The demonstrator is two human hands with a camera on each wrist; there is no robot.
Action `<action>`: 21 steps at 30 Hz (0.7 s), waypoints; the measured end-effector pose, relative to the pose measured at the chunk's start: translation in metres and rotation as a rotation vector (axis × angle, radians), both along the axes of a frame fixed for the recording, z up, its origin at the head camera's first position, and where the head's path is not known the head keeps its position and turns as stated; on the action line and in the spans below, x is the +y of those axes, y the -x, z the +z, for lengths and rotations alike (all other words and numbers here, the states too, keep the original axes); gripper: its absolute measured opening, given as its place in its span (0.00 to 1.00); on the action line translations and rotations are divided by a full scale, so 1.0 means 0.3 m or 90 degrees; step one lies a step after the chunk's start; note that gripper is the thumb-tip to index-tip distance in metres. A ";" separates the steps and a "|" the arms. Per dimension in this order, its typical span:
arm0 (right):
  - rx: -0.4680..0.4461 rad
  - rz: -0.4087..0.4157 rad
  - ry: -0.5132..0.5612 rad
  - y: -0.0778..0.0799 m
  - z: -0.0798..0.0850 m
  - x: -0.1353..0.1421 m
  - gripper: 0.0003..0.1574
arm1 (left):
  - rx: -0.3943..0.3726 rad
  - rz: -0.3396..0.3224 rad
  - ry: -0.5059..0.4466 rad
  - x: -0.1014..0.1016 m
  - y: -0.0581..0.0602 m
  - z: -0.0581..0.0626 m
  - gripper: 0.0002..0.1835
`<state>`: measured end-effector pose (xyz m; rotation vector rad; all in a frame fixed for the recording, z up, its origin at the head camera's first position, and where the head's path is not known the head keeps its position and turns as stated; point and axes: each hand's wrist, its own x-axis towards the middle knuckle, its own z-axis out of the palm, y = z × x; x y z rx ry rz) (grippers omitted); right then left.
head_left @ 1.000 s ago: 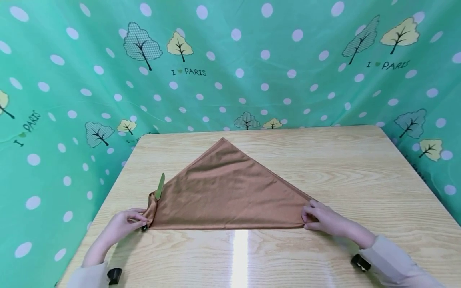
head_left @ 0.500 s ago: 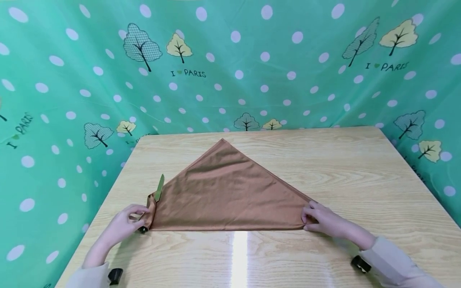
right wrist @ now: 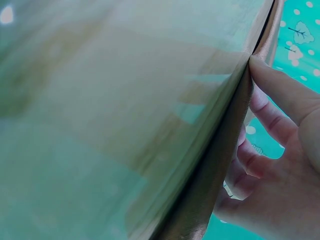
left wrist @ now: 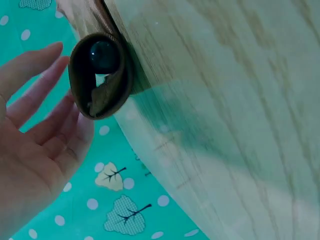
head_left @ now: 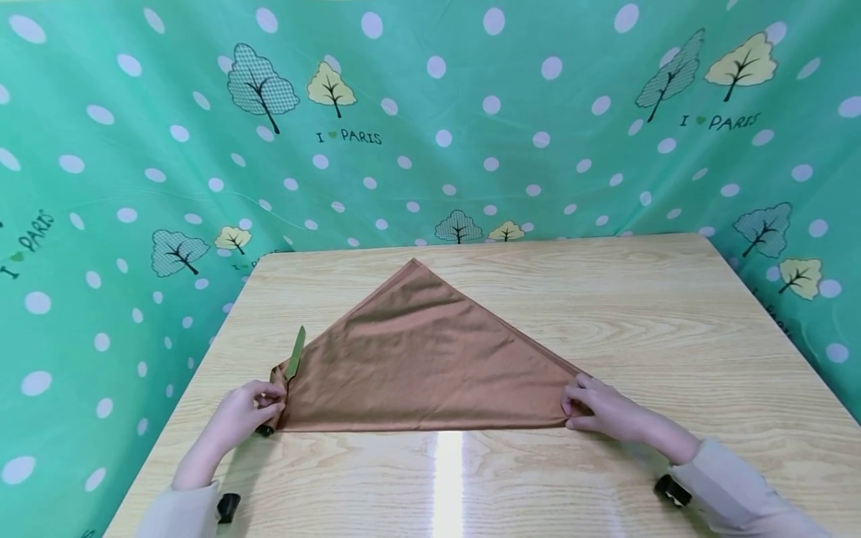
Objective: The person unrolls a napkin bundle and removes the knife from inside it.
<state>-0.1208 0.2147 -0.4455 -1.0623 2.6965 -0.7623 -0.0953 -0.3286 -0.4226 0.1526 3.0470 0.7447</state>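
A brown satiny cloth (head_left: 417,359) lies folded as a triangle on the table, its point away from me. Its left corner is turned over a knife, whose green blade (head_left: 296,351) sticks out at the top. A dark rounded end (left wrist: 104,57), apparently the knife's handle, shows inside the cloth loop (left wrist: 125,85) in the left wrist view. My left hand (head_left: 245,411) rests its fingers against this rolled corner, fairly straight in the wrist view. At the right corner, my right hand (head_left: 605,407) pinches the cloth's edge between thumb (right wrist: 275,82) and fingers.
The pale wood-grain table (head_left: 646,314) extends around the cloth, with a bright light reflection (head_left: 447,486) in front. A green dotted curtain (head_left: 471,134) hangs behind and at both sides. Black devices (head_left: 229,508) sit at the wrists.
My left hand has shifted slightly right and over the rolled corner, covering more of it. The knife blade has moved marginally left. The right hand stays where it was.
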 end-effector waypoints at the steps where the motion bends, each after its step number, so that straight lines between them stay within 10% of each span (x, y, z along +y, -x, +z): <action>1: -0.001 0.002 0.002 0.001 0.000 0.000 0.11 | 0.001 -0.003 0.009 0.001 0.001 -0.002 0.08; 21: -0.002 0.005 0.004 0.007 -0.003 0.002 0.11 | 0.024 -0.028 0.061 0.006 0.032 -0.034 0.12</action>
